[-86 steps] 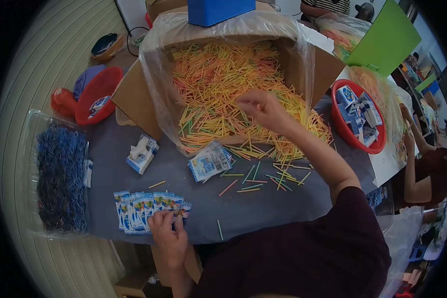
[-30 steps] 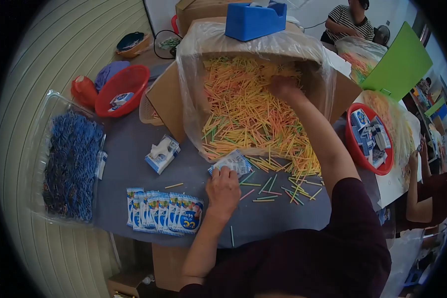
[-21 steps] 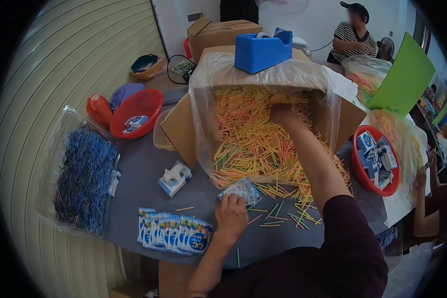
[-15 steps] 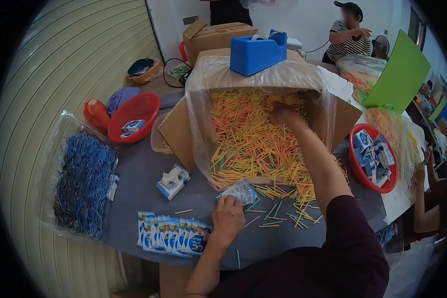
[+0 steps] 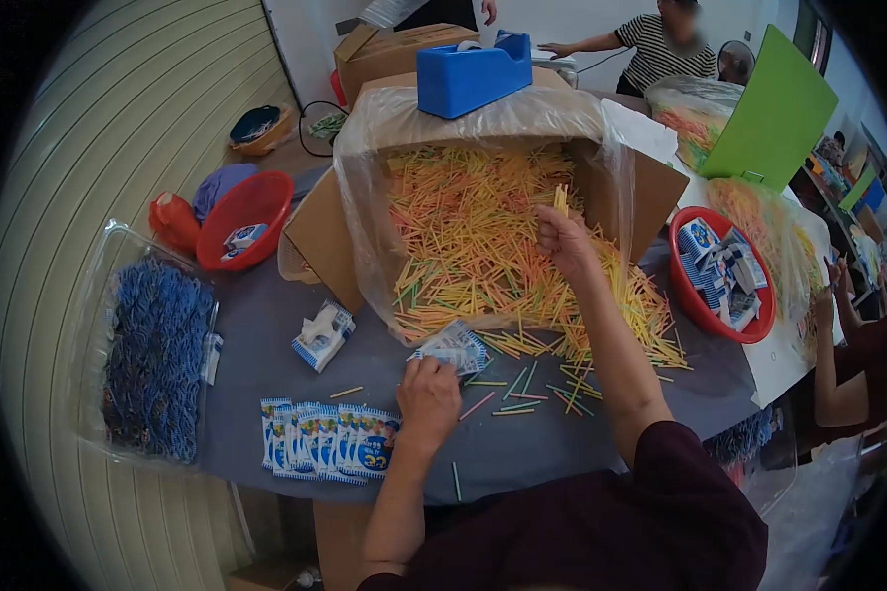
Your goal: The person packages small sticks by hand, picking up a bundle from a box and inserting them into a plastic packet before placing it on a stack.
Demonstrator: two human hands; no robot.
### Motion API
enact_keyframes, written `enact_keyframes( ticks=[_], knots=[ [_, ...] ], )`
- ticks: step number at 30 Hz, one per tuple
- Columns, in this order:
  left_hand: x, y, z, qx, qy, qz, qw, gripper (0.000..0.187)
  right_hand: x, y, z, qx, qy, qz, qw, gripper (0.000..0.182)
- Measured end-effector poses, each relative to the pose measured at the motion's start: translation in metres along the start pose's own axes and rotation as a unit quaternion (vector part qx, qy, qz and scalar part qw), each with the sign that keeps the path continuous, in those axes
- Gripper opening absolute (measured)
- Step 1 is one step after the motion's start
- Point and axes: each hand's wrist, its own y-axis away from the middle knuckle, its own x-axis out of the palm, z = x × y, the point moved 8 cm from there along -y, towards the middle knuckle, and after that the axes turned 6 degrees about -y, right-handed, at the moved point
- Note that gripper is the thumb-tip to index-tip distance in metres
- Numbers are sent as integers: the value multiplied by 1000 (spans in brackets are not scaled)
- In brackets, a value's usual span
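Note:
My right hand [image 5: 566, 244] is closed round a small bunch of thin yellowish sticks [image 5: 561, 197], whose ends stick up past the fingers. It is over a cardboard box [image 5: 311, 241] lined with clear plastic and filled with loose coloured sticks [image 5: 473, 246]. With its fingers curled, my left hand [image 5: 430, 402] grips the near edge of a blue-and-white packet [image 5: 455, 348] in front of the box. To the left of that hand lies an overlapping row of printed packets [image 5: 325, 440]. Loose sticks are scattered on the grey cloth to its right.
A blue tape dispenser [image 5: 473, 79] tops the box. Red baskets [image 5: 286, 197] [image 5: 767, 320] with packets flank it. At left sits a clear tray [image 5: 89, 394] of blue stringy items; a tissue pack [image 5: 323, 337] lies nearby. Behind the green board [image 5: 774, 113] is a person [image 5: 660, 49]; another works at right.
My right hand has come up out of the stick pile, now with a bunch of sticks. The left hand stays at the packet. My view has shifted; the striped-shirt person's arm is now extended sideways.

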Motion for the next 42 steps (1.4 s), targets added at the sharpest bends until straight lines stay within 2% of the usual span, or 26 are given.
enact_keyframes(
  ticks=[5,7,8,10,11,12,14,15,16,17,18,20,21,24,25,27,31,33,34,35,36,37,38,40,41,42],
  knots=[
    [-8,-7,-1,20,36,41,998,10,-5,-4,-13,25,-43,3,999,34],
    [-4,-7,1,19,36,68,997,9,12,0,-20,70,-65,56,994,36],
    [-2,-7,2,17,36,76,996,9,14,3,-25,74,-67,50,994,36],
    [-8,-10,6,-17,47,23,998,5,34,22,-11,6,2,40,999,43],
    [-5,-12,7,-21,52,35,998,5,31,19,-17,13,8,98,995,42],
    [-7,-14,13,-42,95,17,994,5,27,20,-18,25,8,87,996,42],
    [-10,-18,17,-76,167,-18,983,6,52,40,-18,67,-72,173,980,49],
    [-14,-20,17,-88,194,-38,976,8,58,53,-22,87,-76,163,980,49],
    [-14,-22,15,-105,193,-26,975,8,70,62,-15,42,-54,180,981,54],
    [-11,-24,16,-152,298,-17,942,9,81,69,-9,-7,-32,201,979,59],
    [-4,-24,19,-193,398,-14,897,11,87,75,-13,5,-36,201,979,59],
    [4,-26,20,-203,432,-17,878,11,110,96,-12,2,-56,293,954,61],
    [8,-27,19,-203,470,-18,859,11,115,100,-15,-8,5,301,954,66],
    [13,-28,14,-206,546,-26,812,12,121,105,-28,-6,85,267,960,65],
    [13,-28,14,-208,545,-29,811,12,121,103,-32,-4,85,270,959,65],
    [7,-30,10,-168,520,-45,836,13,125,102,-29,-121,224,286,924,64],
    [19,-34,14,-155,525,-66,834,13,132,101,-37,-106,302,303,898,62],
    [23,-39,11,-144,570,-72,806,13,133,99,-45,-43,353,336,872,55],
    [22,-42,9,-141,570,-77,806,13,133,98,-42,-47,355,339,870,55],
    [25,-46,8,-160,617,-64,768,13,133,96,-38,-37,329,341,880,62],
    [29,-50,7,-176,661,-52,727,14,135,93,-34,-29,303,344,888,72],
    [27,-55,6,-169,662,-57,728,14,135,88,-29,-25,281,323,903,84],
    [28,-58,7,-170,672,-54,719,16,140,88,-23,-30,284,328,901,84],
    [27,-64,6,-166,679,-59,713,17,145,86,6,-108,215,247,938,79],
    [26,-67,1,-151,694,-54,701,19,149,87,13,-145,188,242,941,67],
    [24,-70,-2,-135,708,-53,692,20,150,89,15,-152,184,255,937,67]
  ],
)
